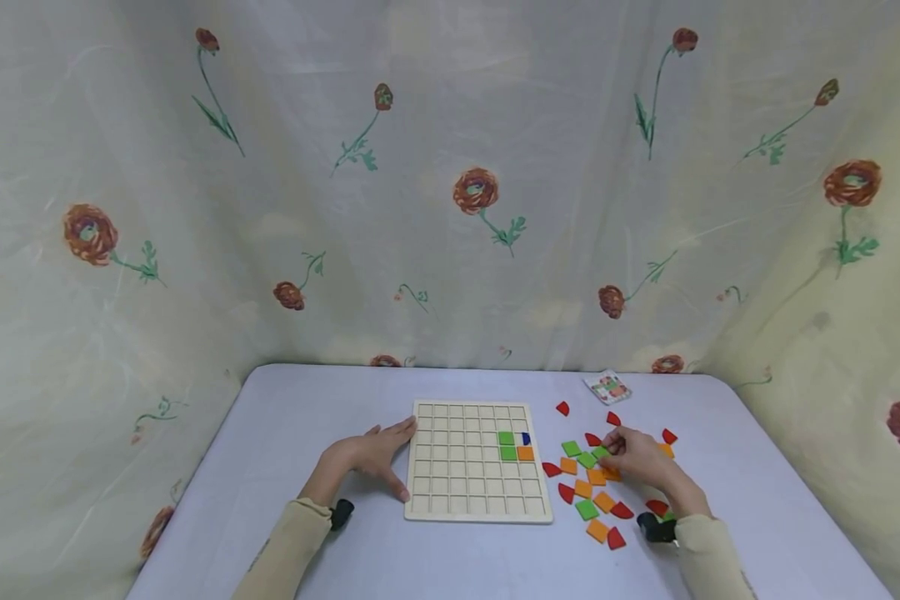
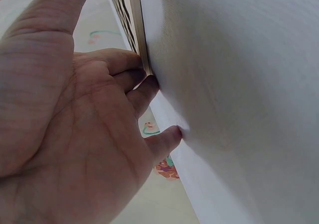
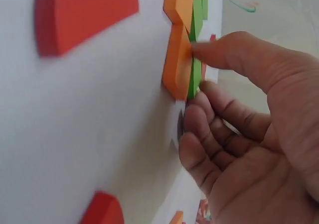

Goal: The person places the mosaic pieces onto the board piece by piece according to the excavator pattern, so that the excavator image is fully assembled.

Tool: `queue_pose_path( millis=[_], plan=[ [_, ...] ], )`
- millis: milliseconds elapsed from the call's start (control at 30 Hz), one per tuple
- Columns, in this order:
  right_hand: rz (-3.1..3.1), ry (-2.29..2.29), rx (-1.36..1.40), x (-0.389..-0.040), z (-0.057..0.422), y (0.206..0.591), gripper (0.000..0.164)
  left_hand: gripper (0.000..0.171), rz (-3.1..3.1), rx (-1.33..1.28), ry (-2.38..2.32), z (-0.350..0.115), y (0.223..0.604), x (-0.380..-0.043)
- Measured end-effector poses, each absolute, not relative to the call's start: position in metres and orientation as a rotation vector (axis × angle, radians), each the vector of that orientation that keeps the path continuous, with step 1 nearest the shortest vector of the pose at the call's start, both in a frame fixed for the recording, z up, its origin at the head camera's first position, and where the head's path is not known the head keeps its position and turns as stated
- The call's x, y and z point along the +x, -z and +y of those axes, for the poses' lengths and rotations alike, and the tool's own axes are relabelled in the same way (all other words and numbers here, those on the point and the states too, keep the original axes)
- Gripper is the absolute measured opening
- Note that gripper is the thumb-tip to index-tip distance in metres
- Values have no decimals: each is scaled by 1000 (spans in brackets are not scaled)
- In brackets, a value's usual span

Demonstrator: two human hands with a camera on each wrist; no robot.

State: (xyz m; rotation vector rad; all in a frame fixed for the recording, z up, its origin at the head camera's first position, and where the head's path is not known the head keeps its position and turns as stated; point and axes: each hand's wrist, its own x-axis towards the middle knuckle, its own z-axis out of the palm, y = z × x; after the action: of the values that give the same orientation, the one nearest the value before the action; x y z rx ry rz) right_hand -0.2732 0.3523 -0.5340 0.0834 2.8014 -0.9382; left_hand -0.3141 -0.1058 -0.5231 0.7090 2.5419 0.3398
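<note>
A pale wooden grid board (image 1: 450,475) lies on the table. Seated in its cells near the right edge are green squares (image 1: 507,452), an orange square (image 1: 525,453) and a dark blue curved piece (image 1: 526,438). My left hand (image 1: 371,457) rests at the board's left edge with fingers spread, their tips against its side in the left wrist view. Among the loose pieces, my right hand (image 1: 640,460) has thumb and fingertips at opposite edges of a green square tile (image 1: 601,452), pinching it. Beside that tile, the right wrist view shows an orange tile (image 3: 177,67).
Red quarter-circle pieces (image 1: 622,510), orange squares (image 1: 603,502) and green squares (image 1: 587,510) lie scattered to the board's right. A small patterned card stack (image 1: 608,387) sits at the back. Flowered cloth (image 1: 435,208) hangs behind the white table (image 1: 330,387).
</note>
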Motion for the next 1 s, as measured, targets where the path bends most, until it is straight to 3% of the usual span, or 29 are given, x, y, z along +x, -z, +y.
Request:
queue_pose_path(
  millis=[533, 1000],
  plan=[
    [2862, 971, 129, -280, 342, 539, 34, 126, 2537, 696, -345, -106, 524, -312],
    [2790, 1103, -199, -290, 257, 529, 24, 125, 2549, 696, -342, -106, 526, -314]
  ],
)
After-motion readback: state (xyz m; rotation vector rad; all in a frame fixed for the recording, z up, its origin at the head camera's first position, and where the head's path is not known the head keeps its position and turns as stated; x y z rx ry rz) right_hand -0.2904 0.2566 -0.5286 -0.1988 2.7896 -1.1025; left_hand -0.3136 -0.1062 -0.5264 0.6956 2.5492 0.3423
